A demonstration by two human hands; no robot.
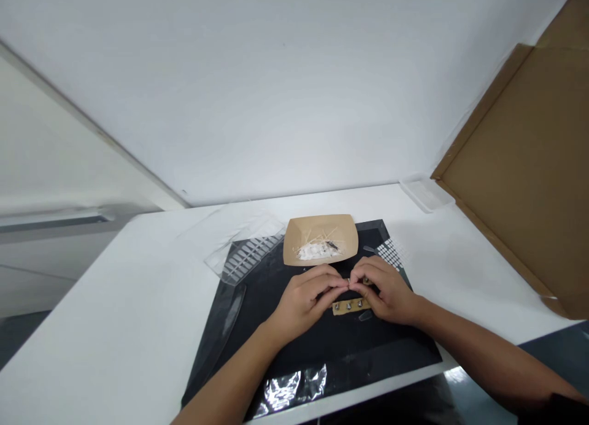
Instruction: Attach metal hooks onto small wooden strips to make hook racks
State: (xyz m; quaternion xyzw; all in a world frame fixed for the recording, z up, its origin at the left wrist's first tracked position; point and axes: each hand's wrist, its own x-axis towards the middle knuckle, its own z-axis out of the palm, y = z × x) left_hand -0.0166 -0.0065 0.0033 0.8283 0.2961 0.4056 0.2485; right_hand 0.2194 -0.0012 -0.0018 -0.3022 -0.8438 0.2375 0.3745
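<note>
My left hand (307, 297) and my right hand (385, 291) meet fingertip to fingertip over the black mat. Both are closed in a pinch around something tiny and whitish, mostly hidden by the fingers. Just below the fingertips lies a tan strip (341, 310) with several small metal studs on it, its right end under my right hand. Beside it rests a clear, nail-shaped piece (365, 315). A sheet of small white pads (390, 253) is beyond my right hand.
A tan paper tray (289, 253) holds white scraps and thin sticks. Left of it are clear plastic sheets with rows of nail-shaped pieces (251, 257). The black mat (294, 357) covers part of the white table (119, 308). A clear plastic box (426, 195) and large cardboard (524, 167) stand right.
</note>
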